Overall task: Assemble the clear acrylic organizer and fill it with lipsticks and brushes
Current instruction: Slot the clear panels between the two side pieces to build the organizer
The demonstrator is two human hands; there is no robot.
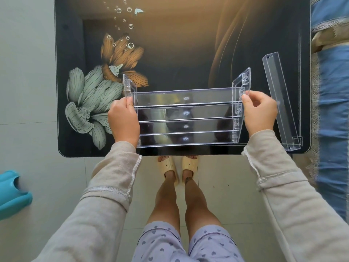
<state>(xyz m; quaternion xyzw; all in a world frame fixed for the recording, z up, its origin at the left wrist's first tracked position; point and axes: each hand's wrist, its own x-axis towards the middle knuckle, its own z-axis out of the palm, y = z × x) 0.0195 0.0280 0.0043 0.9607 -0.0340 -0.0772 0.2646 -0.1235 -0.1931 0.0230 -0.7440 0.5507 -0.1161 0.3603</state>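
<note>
A clear acrylic organizer [187, 118] stands near the front edge of the dark glass table [170, 53]. Several stepped trays run between its two side panels. My left hand [123, 120] grips the left side panel, fingers curled over its top edge. My right hand [259, 112] pinches the right side panel near the top tray's end. One loose clear tray [280, 101] lies apart at the table's right, running from back to front. No lipsticks or brushes are in view.
The table top carries a printed flower pattern [98, 95] on its left half. A blue plastic object [13, 193] sits on the tiled floor at the left. Blue patterned fabric [332, 110] borders the table's right edge. My legs and slippers show below the table.
</note>
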